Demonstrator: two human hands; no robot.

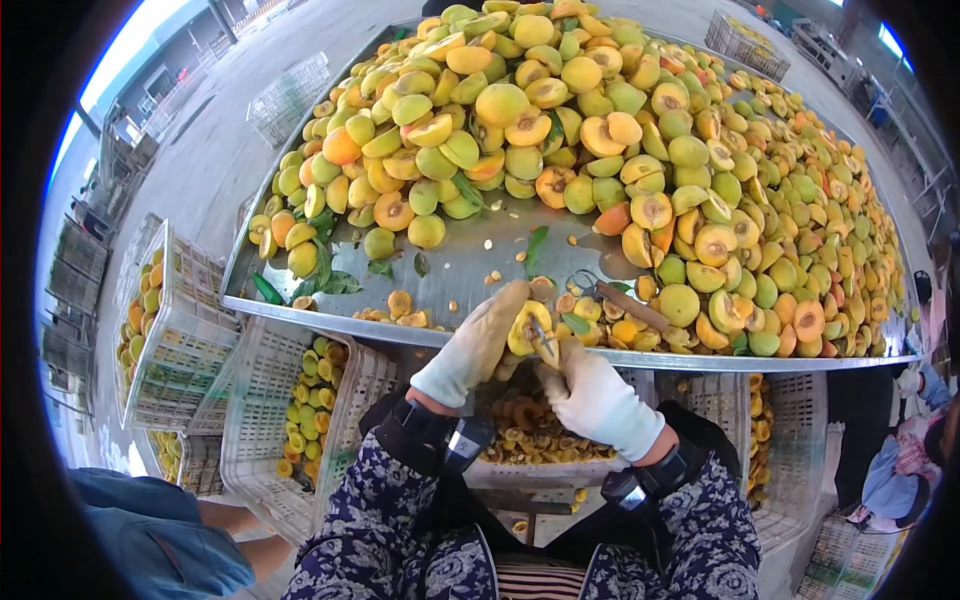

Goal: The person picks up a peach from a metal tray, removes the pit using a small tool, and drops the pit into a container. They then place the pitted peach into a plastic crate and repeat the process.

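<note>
My left hand (478, 345), in a white work glove, is closed around a cut yellow peach half (523, 330) at the front edge of the metal table. My right hand (602, 400), gloved too, grips a small metal pitting tool (546, 343), its thin tip against the peach's cut face. The fingers hide most of its handle. Just beyond my hands, a wooden-handled tool (632, 306) with a metal loop lies on the tray-like table (470, 265). Beneath them, a crate (545, 472) holds peach pieces.
A large heap of whole and halved peaches (540, 100) covers much of the table. Plastic crates of peaches (250, 430) stand at the left, another crate (800, 450) at the right. A person's leg (225, 530) is at lower left, another person (915, 450) at right.
</note>
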